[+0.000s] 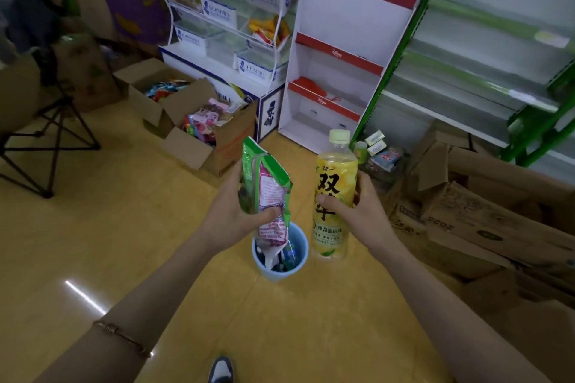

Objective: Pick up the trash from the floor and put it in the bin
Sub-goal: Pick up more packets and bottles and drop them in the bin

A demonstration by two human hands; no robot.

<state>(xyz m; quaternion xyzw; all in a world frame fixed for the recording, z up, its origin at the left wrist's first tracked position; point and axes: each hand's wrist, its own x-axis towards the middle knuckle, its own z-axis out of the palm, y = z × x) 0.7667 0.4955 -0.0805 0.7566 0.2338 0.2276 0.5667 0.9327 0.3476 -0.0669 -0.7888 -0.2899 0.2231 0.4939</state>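
My left hand (230, 214) grips a green and pink snack bag (269, 193), held upright with its lower end hanging just over the mouth of a small light-blue bin (300, 253). The bin stands on the yellow floor between my arms and holds some wrappers. My right hand (357, 211) grips a yellow drink bottle (334, 193) with a pale green cap, upright, just right of the bin and slightly above floor level.
Open cardboard boxes (199, 121) of packaged goods sit ahead on the left. A white and red display stand (339, 53) and green shelving (485, 71) rise behind. Flattened cartons (485, 214) pile up on the right. A black tripod (46, 137) stands far left. My shoe (221, 368) shows at the bottom.
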